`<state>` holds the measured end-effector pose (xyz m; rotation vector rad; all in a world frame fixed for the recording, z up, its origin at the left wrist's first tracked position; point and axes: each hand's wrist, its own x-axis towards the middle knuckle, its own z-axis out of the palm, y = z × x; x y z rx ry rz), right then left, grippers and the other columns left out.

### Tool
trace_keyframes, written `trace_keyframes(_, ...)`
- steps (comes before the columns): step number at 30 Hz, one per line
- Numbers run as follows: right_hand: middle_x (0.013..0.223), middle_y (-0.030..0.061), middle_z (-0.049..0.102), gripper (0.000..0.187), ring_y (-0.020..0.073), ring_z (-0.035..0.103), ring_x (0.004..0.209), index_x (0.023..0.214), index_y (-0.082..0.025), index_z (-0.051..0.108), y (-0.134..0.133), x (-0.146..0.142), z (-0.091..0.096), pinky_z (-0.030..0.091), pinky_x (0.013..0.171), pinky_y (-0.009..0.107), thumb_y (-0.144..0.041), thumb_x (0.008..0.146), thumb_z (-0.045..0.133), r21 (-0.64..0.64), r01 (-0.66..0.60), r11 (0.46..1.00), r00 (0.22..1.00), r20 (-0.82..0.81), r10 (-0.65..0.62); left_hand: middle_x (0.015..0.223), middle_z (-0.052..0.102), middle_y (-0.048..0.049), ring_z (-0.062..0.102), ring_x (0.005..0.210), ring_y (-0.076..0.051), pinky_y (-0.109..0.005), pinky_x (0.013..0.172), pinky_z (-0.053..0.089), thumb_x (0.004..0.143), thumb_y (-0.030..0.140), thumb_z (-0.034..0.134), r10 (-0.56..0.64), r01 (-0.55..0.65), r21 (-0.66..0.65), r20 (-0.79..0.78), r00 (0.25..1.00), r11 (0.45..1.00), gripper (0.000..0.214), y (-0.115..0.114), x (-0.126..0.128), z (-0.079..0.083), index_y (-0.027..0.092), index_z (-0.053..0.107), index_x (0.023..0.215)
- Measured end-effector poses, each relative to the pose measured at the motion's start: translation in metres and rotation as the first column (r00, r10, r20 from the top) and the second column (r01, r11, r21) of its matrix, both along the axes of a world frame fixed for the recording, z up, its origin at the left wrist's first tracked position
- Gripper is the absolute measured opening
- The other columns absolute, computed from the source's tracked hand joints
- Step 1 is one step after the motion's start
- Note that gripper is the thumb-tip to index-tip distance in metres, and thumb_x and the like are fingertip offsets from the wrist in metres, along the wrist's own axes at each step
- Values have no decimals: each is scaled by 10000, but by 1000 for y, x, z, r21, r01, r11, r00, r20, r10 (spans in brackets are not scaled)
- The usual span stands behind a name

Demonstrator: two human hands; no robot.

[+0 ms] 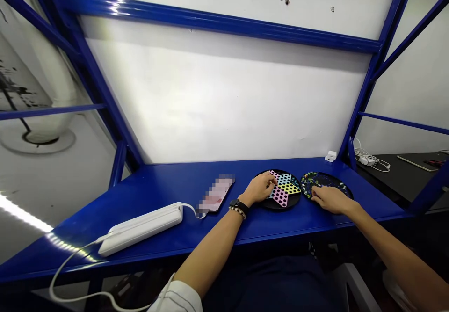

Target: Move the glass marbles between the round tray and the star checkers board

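Observation:
A Chinese checkers board point(280, 194), a star of pink, yellow and light blue with rows of holes on a black round base, lies on the blue table. Over its left side rests my left hand point(259, 189), fingers bent down at the holes; whatever they pinch is hidden. Just right of the board is a black round tray point(338, 181) with many small, glossy marbles point(310, 177), some greenish. My right hand point(329, 199) reaches over the tray's near edge. Its fingers are drawn together, and I cannot make out what is between them.
A white power strip point(140, 228) with a cable lies on the blue table point(168, 181) at left. Beside the board is a phone point(219, 195), partly blurred out. A white charger point(330, 156) stands at the back right. Blue frame posts point(358, 97) bound the table.

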<state>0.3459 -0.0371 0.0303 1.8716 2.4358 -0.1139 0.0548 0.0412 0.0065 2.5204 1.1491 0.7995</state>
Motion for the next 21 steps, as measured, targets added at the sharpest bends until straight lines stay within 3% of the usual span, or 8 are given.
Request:
trace_keyframes(5,860,44,708,238,214,648,766,1034,-233,555,1,-29,14,369,656,283,-379,1059,369,126,-71,990,976,-198,95,1006,699,-37,657,878,-176,-288,820,523,822,127,511,-4,4,2,3,1000,1000,245,1,0,-1,221,721,906)
trace_keyframes(11,910,93,734,234,241,683,813,1036,-201,584,13,-77,4,365,643,285,-395,1046,452,123,-294,948,955,59,289,996,700,-52,652,892,-194,-316,831,527,840,124,512,-7,7,20,3,1000,1000,239,-1,-1,0,201,721,927)
trace_keyframes(21,932,107,749,310,242,696,806,1068,-199,603,26,-78,-9,378,648,291,-408,1072,374,184,-246,952,968,105,229,971,695,-45,658,890,-191,-302,827,524,838,123,508,-8,8,42,0,1000,999,241,0,0,-1,213,720,907)
